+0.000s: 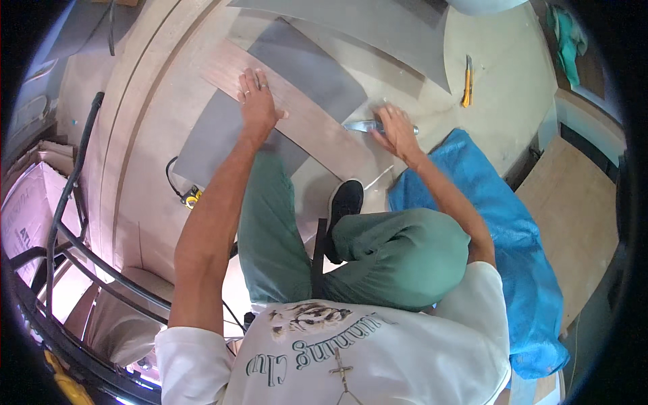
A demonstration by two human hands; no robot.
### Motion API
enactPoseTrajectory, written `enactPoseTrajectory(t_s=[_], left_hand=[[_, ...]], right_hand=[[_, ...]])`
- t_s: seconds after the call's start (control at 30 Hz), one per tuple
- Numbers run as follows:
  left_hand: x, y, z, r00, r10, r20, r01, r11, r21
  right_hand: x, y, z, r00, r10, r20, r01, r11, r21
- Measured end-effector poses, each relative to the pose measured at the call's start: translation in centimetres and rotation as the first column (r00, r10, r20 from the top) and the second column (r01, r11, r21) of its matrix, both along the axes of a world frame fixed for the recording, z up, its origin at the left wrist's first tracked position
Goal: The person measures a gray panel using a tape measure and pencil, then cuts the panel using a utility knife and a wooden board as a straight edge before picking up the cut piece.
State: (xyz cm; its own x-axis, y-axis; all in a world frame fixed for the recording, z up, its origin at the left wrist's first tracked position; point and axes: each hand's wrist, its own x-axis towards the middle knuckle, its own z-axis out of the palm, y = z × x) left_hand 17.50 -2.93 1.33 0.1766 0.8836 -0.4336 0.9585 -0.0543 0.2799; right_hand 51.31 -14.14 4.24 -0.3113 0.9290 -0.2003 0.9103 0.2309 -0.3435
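Observation:
My left hand (258,102) lies flat on a long strip of wood-grain board (304,121), its fingers stretched out. The board slants across a grey sheet (307,71), which shows on both sides of it. To the right, my right hand (397,131) is closed around a hand tool with a shiny metal blade (363,126). The blade points left and its tip reaches the board's right edge. My palm hides most of the tool's handle, so its exact kind is unclear.
A yellow snap-off cutter (467,82) lies at the far right. A yellow tape measure (192,196) is at the left. A large curved grey sheet (378,27) spans the far side. A blue tarp bundle (493,223) lies right of my knee; black metal tubing (88,250) stands left.

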Motion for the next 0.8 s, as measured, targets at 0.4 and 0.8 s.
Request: enactPoseTrajectory(t_s=[0.4, 0.8], left_hand=[[-0.3, 0.0, 0.5, 0.999, -0.006, 0.035, 0.007, 1.0, -0.018], [0.0, 0.3, 0.7, 0.999, 0.003, 0.05, -0.001, 1.0, -0.021]], right_hand=[[-3.6, 3.7, 0.9, 0.982, -0.095, -0.165, 0.058, 0.974, -0.217], [-18.5, 16.6, -0.9, 0.966, -0.11, -0.236, 0.046, 0.964, -0.261]])
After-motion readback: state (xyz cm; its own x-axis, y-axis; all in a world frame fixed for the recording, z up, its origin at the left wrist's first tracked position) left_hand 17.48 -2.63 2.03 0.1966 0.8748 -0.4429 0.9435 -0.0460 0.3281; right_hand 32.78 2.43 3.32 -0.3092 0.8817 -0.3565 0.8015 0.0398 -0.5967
